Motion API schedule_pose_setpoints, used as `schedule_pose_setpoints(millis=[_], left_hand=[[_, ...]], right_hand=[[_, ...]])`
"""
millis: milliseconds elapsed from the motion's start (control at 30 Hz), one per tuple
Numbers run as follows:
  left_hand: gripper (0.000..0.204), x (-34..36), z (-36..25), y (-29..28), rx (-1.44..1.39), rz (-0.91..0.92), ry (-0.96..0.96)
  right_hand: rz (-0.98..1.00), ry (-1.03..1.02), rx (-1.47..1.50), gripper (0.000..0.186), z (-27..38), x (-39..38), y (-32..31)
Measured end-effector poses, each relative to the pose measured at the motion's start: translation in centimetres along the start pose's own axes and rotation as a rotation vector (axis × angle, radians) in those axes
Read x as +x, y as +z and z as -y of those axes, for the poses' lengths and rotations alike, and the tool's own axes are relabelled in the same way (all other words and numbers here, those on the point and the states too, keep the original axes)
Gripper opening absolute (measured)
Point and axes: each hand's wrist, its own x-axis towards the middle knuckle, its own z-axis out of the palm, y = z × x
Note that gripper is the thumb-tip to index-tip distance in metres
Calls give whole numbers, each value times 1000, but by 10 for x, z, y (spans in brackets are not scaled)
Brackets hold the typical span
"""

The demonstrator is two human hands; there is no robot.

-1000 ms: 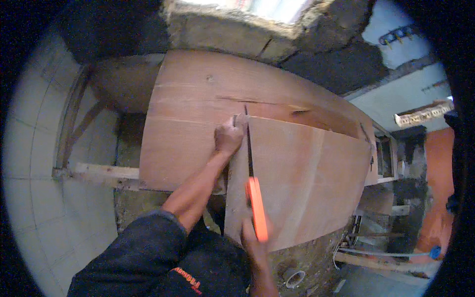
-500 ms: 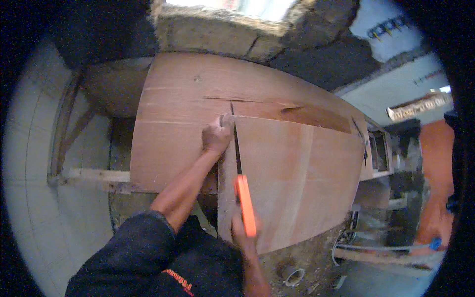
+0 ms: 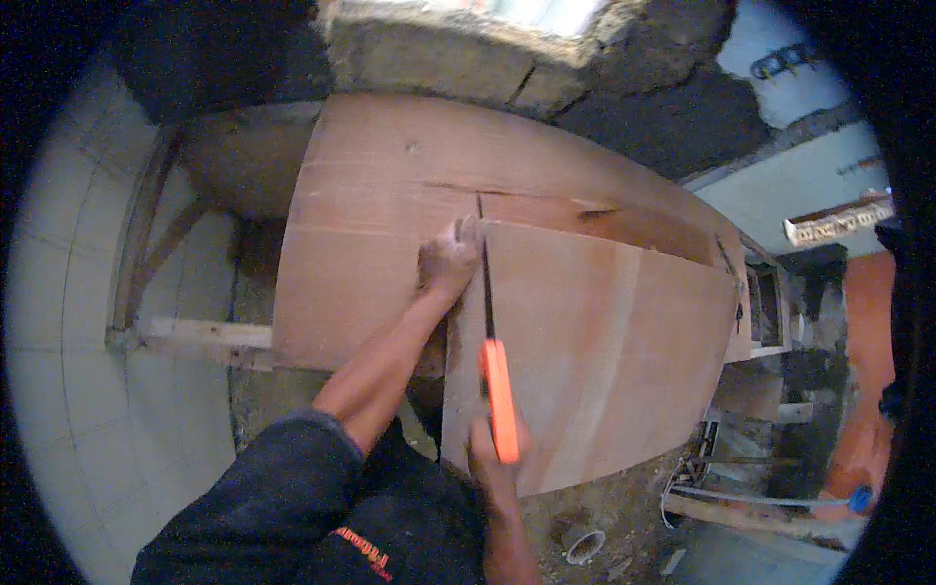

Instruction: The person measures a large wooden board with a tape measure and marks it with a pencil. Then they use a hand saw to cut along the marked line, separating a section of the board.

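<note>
A handsaw with an orange handle [image 3: 500, 405] and a thin dark blade [image 3: 489, 292] points away from me. The blade runs along the left part of a plywood panel [image 3: 595, 331], which lies partly over a larger plywood sheet [image 3: 361, 195]. My right hand [image 3: 495, 448] is wrapped round the lower part of the handle, its fingers partly hidden. Beside the blade, my left hand [image 3: 450, 258] is closed at the upper left corner of the panel, and seems to grip its edge. The fingertips do not show fully.
A wooden frame [image 3: 210, 333] stands at the left by a tiled wall [image 3: 73, 361]. Behind the sheet is a rough block wall [image 3: 439, 73]. Rubble, a round white pipe end [image 3: 585, 548] and a pale hose [image 3: 770, 499] lie at the lower right.
The whole view has shifted, so the scene sits slightly further right in the picture. Both hands and the saw keep nearly the same places relative to the plywood.
</note>
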Motion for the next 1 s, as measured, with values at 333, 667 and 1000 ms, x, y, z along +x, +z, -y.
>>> schedule_pose_setpoints(millis=[333, 667, 1000], left_hand=[[58, 10, 18, 13, 58, -36, 110], [60, 1, -7, -9, 43, 113, -23], [64, 6, 10, 12, 46, 6, 41]], right_hand=[[34, -58, 80, 24, 34, -36, -27], [62, -133, 251, 14, 14, 76, 39], [96, 118, 85, 16, 21, 39, 11]])
